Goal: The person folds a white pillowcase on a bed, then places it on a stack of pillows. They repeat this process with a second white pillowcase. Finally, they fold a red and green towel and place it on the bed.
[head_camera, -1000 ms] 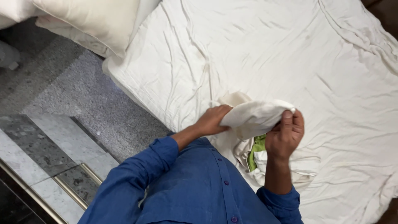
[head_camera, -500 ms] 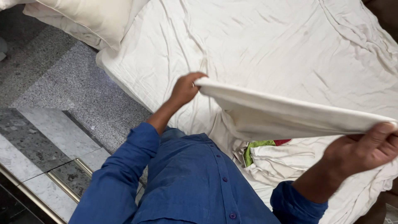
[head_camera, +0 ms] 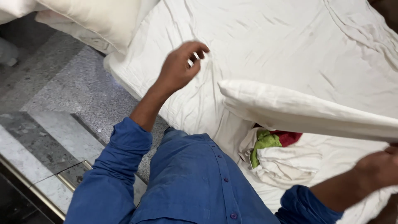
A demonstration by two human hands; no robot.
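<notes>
Hands: right (head_camera: 379, 166) grips one pillowcase (head_camera: 306, 110), left (head_camera: 179, 66) free.

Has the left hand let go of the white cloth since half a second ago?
Yes. The left hand is now off the white cloth, raised toward the pillow, fingers loose.

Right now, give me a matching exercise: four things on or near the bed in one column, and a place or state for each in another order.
Things:
1. Long cream-white folded cloth
2. Left hand
3. Green and red crumpled fabric
4. Plump cream pillow

Places or states:
A. At the bed's top left corner
B. Open in the air, holding nothing
C. Stretched above the white bed sheet, gripped by the right hand
D. Tucked in a white bundle by the blue shirt

Pairs: 1-C, 2-B, 3-D, 4-A
</notes>
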